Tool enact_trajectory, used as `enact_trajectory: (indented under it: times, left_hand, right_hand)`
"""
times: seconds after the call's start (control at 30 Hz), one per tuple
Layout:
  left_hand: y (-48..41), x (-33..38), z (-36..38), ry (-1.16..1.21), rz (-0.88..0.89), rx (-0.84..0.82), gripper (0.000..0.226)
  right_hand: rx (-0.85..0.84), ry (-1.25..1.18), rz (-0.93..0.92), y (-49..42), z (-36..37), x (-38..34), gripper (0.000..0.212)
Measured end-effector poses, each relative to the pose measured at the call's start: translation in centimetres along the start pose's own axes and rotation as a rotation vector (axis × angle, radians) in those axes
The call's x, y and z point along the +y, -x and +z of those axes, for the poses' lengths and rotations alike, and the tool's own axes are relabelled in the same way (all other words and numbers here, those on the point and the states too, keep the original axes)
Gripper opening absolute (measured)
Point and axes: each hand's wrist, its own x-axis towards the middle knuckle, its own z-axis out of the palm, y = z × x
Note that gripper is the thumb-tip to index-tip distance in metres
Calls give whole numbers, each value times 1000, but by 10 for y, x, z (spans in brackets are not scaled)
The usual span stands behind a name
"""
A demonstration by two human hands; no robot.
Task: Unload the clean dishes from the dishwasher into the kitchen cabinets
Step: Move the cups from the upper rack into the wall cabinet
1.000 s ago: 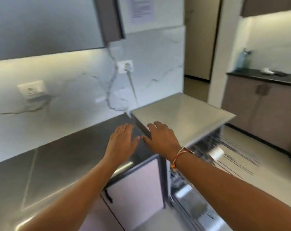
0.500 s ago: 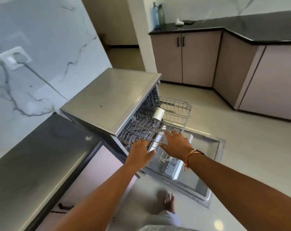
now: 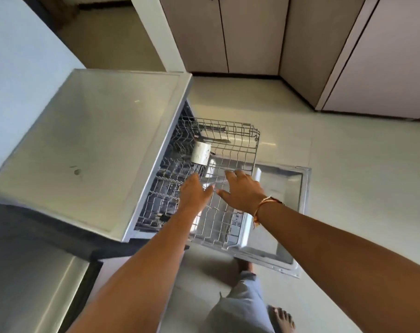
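Head cam looks down on the dishwasher, door lying flat & upper rack out over it. From where I stand the person reaches in w/ both arms. Left hand and right hand hang side by side over the near half of the rack, fingers straight & spread, thumbs nearly meeting, nothing in either one. Can't tell if the fingertips touch the wire.

White mug lies on its side in the rack just beyond the fingertips, close to the machine's mouth. A dark long-handled utensil lies past it toward the far rim. Sth pale or clear sits btwn mug & hands, too blurred to name. Rest of the rack looks near bare, so I'd guess only a few pcs are left.

Step in hand, IMO: pick up the mug. One hand is enough, prob. the left as it's nearer. Wrap the body firmly and lift straight up clear of the tines before swinging out, or it snags & rattles the rack. The other hand could steady the rim or take the utensil. Cabinets across the floor have doors closed, so a free hand will be wanted for opening.
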Motion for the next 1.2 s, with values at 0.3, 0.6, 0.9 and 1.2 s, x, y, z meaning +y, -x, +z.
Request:
enact_trajectory:
  times: [0.3, 0.6, 0.9, 1.2]
  left_hand:
    - [-187, -31, 49, 41, -191, 58, 85]
    - [-262, -44, 79, 30, -305, 31, 91]
    - [-272, -48, 81, 43, -311, 102, 82]
    - [-200, -24, 53, 370, -228, 243, 74]
  right_hand:
    - [-76, -57, 91, -146, 35, 14, 78]
    - [-112, -90, 147, -198, 62, 31, 78]
    - [-114, -83, 175, -201, 63, 36, 78]
    - [62, -135, 95, -172, 26, 11, 68]
